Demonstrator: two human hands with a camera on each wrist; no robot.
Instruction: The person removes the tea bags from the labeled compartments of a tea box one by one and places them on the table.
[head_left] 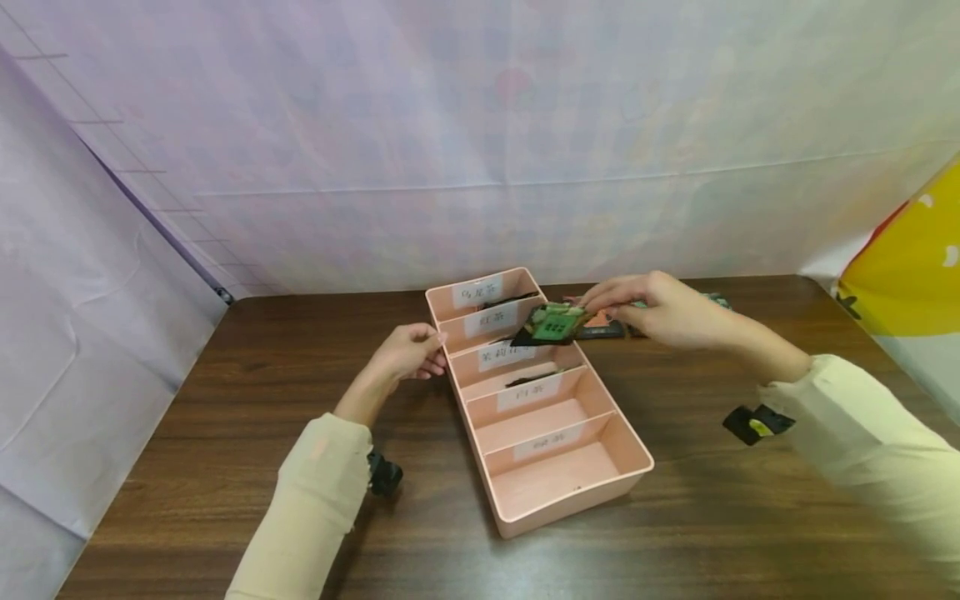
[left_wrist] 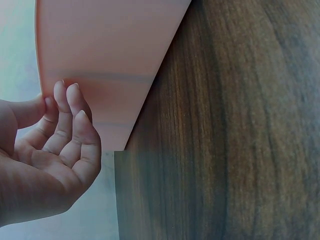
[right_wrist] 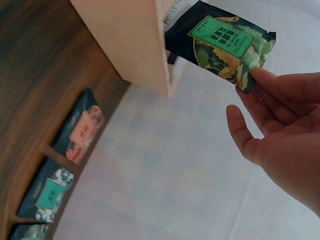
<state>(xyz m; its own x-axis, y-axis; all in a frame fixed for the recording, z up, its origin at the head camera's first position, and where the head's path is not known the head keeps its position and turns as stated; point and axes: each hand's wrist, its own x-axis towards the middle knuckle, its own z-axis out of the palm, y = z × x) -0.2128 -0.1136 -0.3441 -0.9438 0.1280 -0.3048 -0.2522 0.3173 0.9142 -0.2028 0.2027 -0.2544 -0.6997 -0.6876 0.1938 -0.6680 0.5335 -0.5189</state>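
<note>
A long pink divided box [head_left: 573, 498] lies lengthwise on the table, with white handwritten labels on its partitions. My left hand [head_left: 408, 352] is at its left side, thumb and fingertip pinching the rim [left_wrist: 38, 65]. My right hand [head_left: 663, 312] pinches a tea packet [right_wrist: 222, 42] by one corner between thumb and fingers. This packet is dark with a green label and a leafy picture, and it is held tilted over the box's third compartment from the back. Dark packet edges [head_left: 534, 378] show inside that compartment, and others in the two behind it.
More tea packets lie on the table right of the box, including one with a coral label [right_wrist: 83, 131] and one with a teal label [right_wrist: 49, 194]. A pale curtain [head_left: 480, 142] hangs behind the table's back edge. A yellow printed cloth [head_left: 911, 275] is at far right.
</note>
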